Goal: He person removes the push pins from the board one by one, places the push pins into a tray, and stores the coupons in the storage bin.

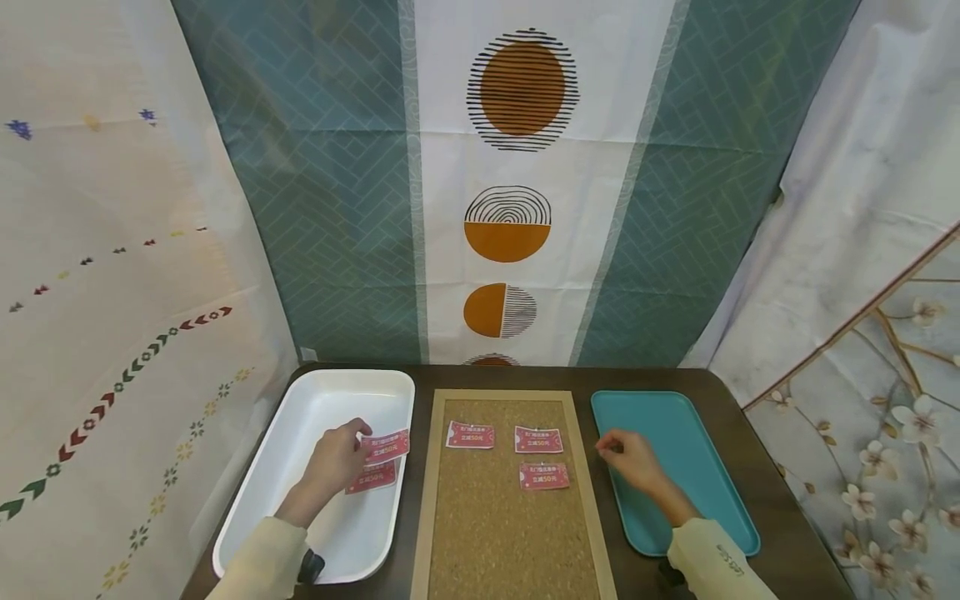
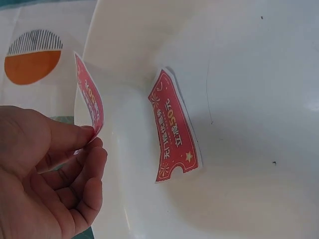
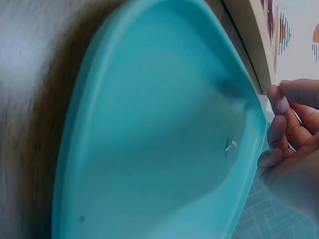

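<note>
Red coupon [image 1: 388, 446] juts from the pinching left grip [image 1: 330, 461]; whether right grip [image 1: 633, 458] holds anything, I cannot tell.

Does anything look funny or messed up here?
A little, yes. The red coupon in the left hand looks bent: it curves instead of staying flat. The white tray also has tiny dark specks, which look odd on its plain white surface; I can't tell what they are. Nothing looks spilled.
</note>
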The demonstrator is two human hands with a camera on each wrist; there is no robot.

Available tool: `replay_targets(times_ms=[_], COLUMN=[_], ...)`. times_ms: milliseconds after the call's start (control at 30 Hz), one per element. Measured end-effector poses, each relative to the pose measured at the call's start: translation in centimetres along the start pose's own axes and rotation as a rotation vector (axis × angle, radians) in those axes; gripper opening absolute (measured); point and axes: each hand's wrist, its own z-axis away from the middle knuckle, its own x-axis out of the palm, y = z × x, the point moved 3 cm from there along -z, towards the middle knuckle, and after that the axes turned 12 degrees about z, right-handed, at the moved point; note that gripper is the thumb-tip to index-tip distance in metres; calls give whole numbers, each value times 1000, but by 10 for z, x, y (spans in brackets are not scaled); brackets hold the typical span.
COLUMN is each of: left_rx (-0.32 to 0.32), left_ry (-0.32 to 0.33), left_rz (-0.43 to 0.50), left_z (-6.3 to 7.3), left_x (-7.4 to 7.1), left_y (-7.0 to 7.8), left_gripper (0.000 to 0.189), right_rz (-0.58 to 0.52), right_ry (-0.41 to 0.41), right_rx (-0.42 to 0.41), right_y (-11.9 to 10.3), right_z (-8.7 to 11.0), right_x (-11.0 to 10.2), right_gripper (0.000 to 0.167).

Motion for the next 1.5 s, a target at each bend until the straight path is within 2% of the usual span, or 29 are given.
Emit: replay_targets(times_ms=[467,833,1233,1400,1500], left_rx=[-30,-78,-87,-98,-101], left_ry=[0,-79,-129,-122,-97], left_rz=[-22,-37,-69,-106,-138], left_z=[0,2,1,0,-1], left_x=[-9,-8,-3,-4,-5], left_y=[-12,-17,-30,-29,-26], left_gripper=[29,28,24,26,28], right_rz=[17,74,84,99,121], right_ry=[-34,-46,-47,-36,-23], right_rx=[83,112,152,155,157], right_y=[16,31,32,32,28], right_z=[3,12,16,15,14], right_x=[-13,-10,-10,-10,-12], right_gripper=[6,3,11,6,4])
